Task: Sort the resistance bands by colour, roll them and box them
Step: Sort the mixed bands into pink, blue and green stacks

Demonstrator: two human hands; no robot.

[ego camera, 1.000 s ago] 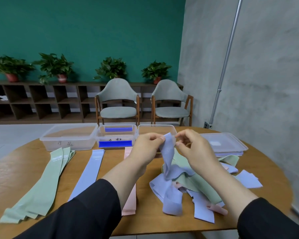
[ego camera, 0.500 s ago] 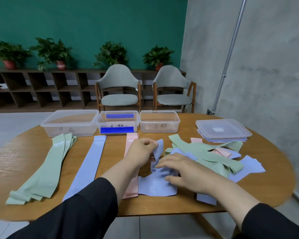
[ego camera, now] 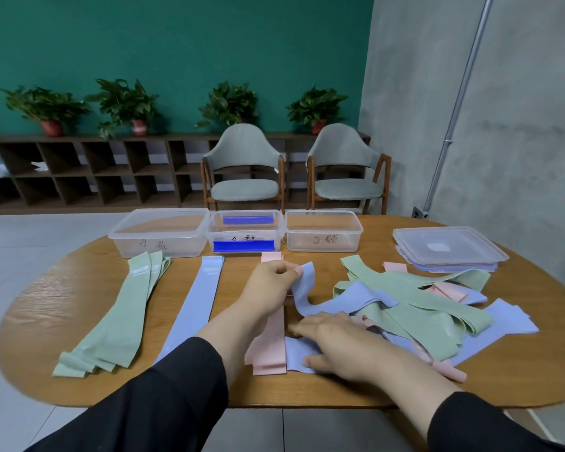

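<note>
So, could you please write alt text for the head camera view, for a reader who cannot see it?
A person's left hand pinches one end of a blue band while the right hand presses its other end flat on a wooden table. Sorted green, blue and pink bands lie left, a mixed pile right, three clear boxes behind.

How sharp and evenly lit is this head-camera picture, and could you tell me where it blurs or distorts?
Head view: soft, even light with a pale sheen on the table at its left edge; the sorted green bands and clear boxes read sharp; the sleeves at the bottom smear; wide-angle bending curves the wall pipe and the table rim.
</note>
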